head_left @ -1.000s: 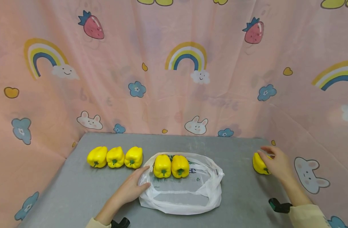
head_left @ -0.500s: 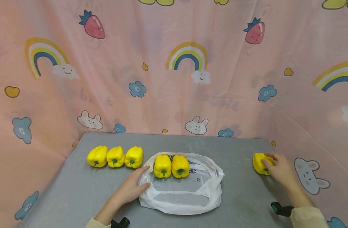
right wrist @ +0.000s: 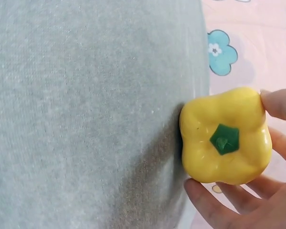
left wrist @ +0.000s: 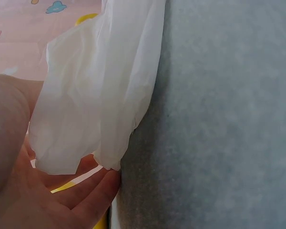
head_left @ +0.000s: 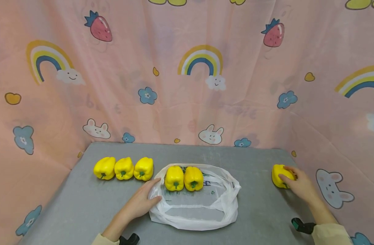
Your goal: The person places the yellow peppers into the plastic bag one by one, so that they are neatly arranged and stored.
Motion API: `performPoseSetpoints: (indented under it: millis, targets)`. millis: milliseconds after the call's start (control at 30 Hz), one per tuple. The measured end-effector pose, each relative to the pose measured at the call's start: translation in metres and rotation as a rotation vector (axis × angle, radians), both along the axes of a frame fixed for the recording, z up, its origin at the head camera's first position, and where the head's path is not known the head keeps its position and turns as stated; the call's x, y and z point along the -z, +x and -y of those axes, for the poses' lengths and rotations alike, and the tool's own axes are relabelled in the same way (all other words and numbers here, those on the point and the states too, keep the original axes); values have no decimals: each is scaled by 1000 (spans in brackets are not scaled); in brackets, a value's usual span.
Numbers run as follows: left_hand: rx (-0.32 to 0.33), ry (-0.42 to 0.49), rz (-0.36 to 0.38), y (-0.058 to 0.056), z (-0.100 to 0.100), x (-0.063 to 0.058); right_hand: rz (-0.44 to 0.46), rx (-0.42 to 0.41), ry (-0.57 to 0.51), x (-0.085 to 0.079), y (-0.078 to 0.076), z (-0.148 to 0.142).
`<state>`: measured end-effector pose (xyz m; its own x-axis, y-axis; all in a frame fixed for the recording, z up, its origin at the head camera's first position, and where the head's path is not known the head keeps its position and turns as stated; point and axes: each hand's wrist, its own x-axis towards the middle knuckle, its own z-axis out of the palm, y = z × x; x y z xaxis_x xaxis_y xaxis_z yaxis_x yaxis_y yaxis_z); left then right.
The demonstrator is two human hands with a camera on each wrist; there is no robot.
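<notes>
Right hand [head_left: 304, 186]: I'm gripping a blocky yellow bell pepper [head_left: 277, 176]. Left hand [head_left: 141, 201], fingers [head_left: 150, 185] spread, is touching a white plastic bag [head_left: 231, 200].

The person's left hand [head_left: 141, 201] and right hand [head_left: 301, 185] make two, and six yellow peppers [head_left: 124, 169] are in view: three in a row, two within the rim of one white plastic bag [head_left: 202, 223] and one in the right hand. There is one grey table [head_left: 251, 161]. Two cream sleeves [head_left: 330, 233] and two black devices [head_left: 303, 226] show, while the pink backdrop [head_left: 242, 20] bears two strawberries [head_left: 273, 35] and three rainbows [head_left: 200, 54].
</notes>
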<state>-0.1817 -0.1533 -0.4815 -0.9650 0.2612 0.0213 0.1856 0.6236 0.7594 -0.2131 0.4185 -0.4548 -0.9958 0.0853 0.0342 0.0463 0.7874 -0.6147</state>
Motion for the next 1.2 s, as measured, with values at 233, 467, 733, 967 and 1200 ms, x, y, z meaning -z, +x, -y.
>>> performPoseSetpoints:
  millis: [233,467,733,967,1200]
  targets:
    - [1,-5,-8,0,0,0,7,36,2,2,1,2]
    - [-2,-1,11,0,0,0,-26,73,-1,1,2,10]
    - [-3,0,7,0,0,-1,-40,46,-6,-6,3,24]
    - [-2,1,20,-1,-1,-1,-31,19,-32,-9,0,40]
    - [-2,7,20,-1,-1,-2,-36,-2,-45,-14,-3,59]
